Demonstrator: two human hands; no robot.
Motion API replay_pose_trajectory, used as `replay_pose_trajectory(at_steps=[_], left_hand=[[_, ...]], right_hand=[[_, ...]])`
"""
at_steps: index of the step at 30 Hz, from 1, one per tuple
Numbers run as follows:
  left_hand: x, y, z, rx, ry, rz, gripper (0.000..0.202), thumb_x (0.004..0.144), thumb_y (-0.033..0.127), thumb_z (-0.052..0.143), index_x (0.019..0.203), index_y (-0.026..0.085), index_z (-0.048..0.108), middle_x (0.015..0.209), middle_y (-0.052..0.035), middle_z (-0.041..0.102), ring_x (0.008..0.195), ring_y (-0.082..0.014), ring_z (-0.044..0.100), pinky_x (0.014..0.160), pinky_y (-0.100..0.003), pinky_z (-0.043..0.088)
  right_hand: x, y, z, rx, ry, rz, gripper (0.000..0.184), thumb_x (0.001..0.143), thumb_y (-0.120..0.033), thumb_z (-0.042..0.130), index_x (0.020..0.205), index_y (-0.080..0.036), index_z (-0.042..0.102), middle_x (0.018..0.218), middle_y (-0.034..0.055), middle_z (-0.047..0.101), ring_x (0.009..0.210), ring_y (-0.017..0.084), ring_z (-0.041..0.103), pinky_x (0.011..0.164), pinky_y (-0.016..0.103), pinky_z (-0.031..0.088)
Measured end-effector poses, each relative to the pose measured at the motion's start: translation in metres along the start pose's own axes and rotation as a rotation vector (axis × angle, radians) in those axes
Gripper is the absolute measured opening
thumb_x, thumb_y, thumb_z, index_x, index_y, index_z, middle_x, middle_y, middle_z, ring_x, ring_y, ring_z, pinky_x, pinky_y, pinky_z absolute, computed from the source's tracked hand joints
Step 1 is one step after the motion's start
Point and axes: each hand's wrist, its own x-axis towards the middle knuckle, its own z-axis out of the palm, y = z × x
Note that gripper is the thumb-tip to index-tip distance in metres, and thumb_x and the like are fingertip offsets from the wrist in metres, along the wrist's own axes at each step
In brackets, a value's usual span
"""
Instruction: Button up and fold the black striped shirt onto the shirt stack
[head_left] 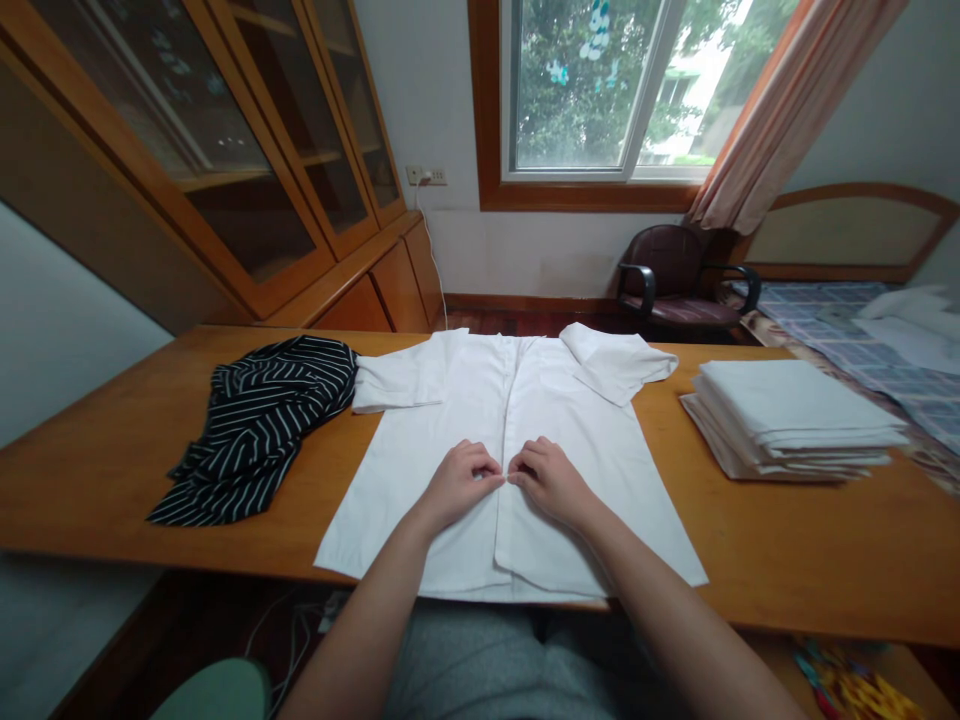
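Note:
A white short-sleeved shirt (pixel 420 440) lies spread front up on the wooden table (pixel 105 450), its hem at the near edge. My left hand (pixel 457 482) and my right hand (pixel 551 480) meet at the shirt's front opening, about halfway down. Both have their fingers pinched together on the two front edges of the shirt, fingertips almost touching. The shirt's right sleeve is folded inward over the chest.
A crumpled black garment with white stripes (pixel 255 425) lies left of the shirt. A stack of folded white cloth (pixel 787 415) sits on the right of the table. Beyond the table stand a dark armchair (pixel 675 285), a bed (pixel 862 320) and a glass-door cabinet (pixel 247 170).

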Motion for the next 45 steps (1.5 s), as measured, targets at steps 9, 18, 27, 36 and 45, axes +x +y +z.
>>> replay_pose_trajectory(at_steps=[9,18,27,36,45], left_hand=[[-0.0017,0.0011,0.0015,0.014,0.037,0.021,0.013,0.086,0.026,0.069,0.074,0.023,0.072,0.074,-0.0013,0.064,0.081,-0.019,0.055,0.081,-0.034,0.044],[-0.0016,0.0038,0.0011,0.008,0.056,0.032,0.011,0.084,0.026,0.071,0.074,0.022,0.071,0.073,-0.0007,0.064,0.079,-0.018,0.057,0.081,-0.033,0.045],[-0.0027,0.0037,0.0012,-0.014,0.064,0.009,0.008,0.082,0.02,0.068,0.074,0.022,0.07,0.074,-0.0011,0.064,0.08,-0.0183,0.058,0.08,-0.033,0.047],[-0.0019,0.008,-0.0003,-0.014,0.063,0.005,0.009,0.081,0.021,0.067,0.072,0.022,0.07,0.073,-0.0013,0.064,0.079,-0.0187,0.058,0.08,-0.034,0.047],[-0.0022,0.0049,0.0005,-0.011,0.066,0.013,0.009,0.081,0.02,0.069,0.073,0.022,0.07,0.073,-0.0005,0.063,0.079,-0.0181,0.058,0.08,-0.033,0.046]], right_hand=[[-0.0008,-0.0017,0.0004,0.015,0.019,0.032,0.007,0.086,-0.017,0.071,0.081,-0.02,0.069,0.082,0.0028,0.066,0.086,0.02,0.055,0.081,0.035,0.041],[-0.0021,-0.0022,-0.0043,0.035,0.024,0.001,0.008,0.086,-0.018,0.071,0.078,-0.02,0.069,0.076,0.0025,0.065,0.082,0.019,0.055,0.078,0.034,0.041],[-0.0041,-0.0021,-0.0066,0.057,0.018,-0.068,0.009,0.084,-0.014,0.067,0.078,-0.02,0.068,0.073,0.0017,0.064,0.077,0.018,0.055,0.075,0.032,0.043],[-0.0036,-0.0018,-0.0059,0.062,0.033,-0.041,0.008,0.085,-0.015,0.067,0.078,-0.02,0.068,0.074,0.0019,0.064,0.079,0.018,0.055,0.077,0.033,0.044],[-0.0042,-0.0017,-0.0071,0.075,0.023,-0.088,0.007,0.087,-0.015,0.066,0.083,-0.02,0.068,0.077,0.0021,0.065,0.081,0.018,0.056,0.077,0.032,0.043]])
